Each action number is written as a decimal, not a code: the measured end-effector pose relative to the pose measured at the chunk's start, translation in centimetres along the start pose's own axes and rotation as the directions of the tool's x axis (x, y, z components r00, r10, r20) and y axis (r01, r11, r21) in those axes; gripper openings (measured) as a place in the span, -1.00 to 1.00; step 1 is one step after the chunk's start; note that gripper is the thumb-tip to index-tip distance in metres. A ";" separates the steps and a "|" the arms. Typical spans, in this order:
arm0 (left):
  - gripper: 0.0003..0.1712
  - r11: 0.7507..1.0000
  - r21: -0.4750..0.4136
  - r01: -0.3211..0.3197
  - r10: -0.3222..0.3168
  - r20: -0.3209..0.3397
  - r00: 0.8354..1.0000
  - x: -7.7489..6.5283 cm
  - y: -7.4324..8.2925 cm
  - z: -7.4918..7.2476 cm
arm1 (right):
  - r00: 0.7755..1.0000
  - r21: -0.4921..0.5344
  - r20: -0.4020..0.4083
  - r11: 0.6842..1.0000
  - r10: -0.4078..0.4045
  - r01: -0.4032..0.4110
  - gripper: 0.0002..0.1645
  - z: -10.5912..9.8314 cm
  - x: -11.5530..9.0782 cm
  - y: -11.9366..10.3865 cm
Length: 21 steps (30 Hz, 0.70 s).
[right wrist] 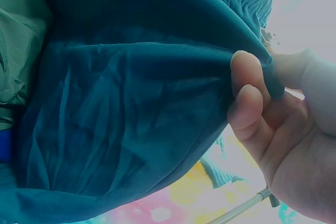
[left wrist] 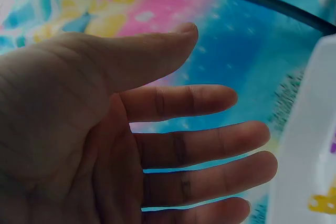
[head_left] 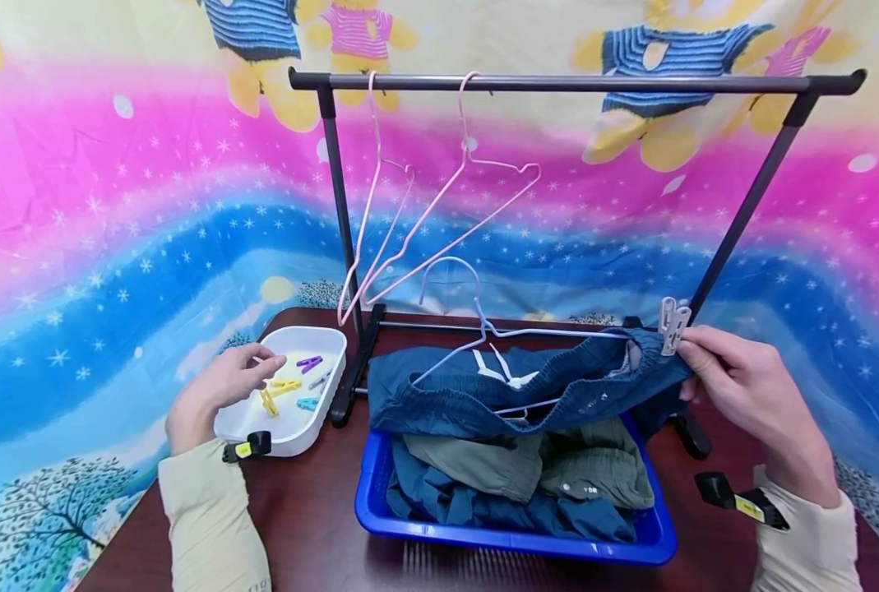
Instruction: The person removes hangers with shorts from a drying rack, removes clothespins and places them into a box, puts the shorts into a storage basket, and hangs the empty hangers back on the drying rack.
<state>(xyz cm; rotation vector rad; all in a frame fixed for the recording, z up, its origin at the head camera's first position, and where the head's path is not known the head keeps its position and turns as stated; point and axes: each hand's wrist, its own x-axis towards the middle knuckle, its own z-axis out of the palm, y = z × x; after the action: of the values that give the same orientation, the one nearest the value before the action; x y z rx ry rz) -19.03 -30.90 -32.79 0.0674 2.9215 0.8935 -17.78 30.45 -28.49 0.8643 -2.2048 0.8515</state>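
Observation:
A pair of dark blue elastic-waist shorts (head_left: 439, 403) with a white drawstring spans the top of a blue basket. Inside its waistband sits a light-coloured hanger (head_left: 481, 316), hook upward. Pale clothespins (head_left: 673, 325) grip the waistband's right end. Just beside them, my right hand (head_left: 742, 382) pinches the cloth between thumb and fingers; the right wrist view shows fingertips on the fabric (right wrist: 131, 103). My left hand (head_left: 235, 378) hovers by the left side of a white tray (head_left: 289, 427) of clothespins. Its fingers (left wrist: 205, 142) are extended and hold nothing.
Olive and blue garments (head_left: 483, 464) fill the blue basket (head_left: 513, 544). Behind it stands a dark metal rack (head_left: 580, 83) with two pink hangers (head_left: 460, 168) on its bar. Yellow, purple, blue and grey clothespins (head_left: 284, 385) lie in the tray on the brown table (head_left: 313, 526).

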 end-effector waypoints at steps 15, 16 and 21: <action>-0.57 0.973 0.155 -0.169 0.201 -0.216 0.956 -5.1 7.3 -1.3 | 0.999 -0.029 -0.018 0.999 -0.033 0.033 -0.73 0.0 -0.2 0.1; -0.59 0.970 0.162 -0.179 0.213 -0.222 0.951 -5.4 7.8 -1.2 | 0.999 -0.028 -0.015 0.999 -0.033 0.032 -0.72 0.0 -0.2 0.1; -0.73 0.948 0.158 -0.277 0.309 -0.244 0.919 -6.5 10.3 -0.5 | 0.999 -0.024 -0.011 0.999 -0.032 0.031 -0.71 0.0 -0.2 0.0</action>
<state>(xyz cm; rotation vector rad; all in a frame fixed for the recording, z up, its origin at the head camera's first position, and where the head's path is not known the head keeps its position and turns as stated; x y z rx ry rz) -12.41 -23.10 -26.18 0.4402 3.2758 0.8152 -17.66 30.56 -28.62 0.8783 -2.1811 0.8123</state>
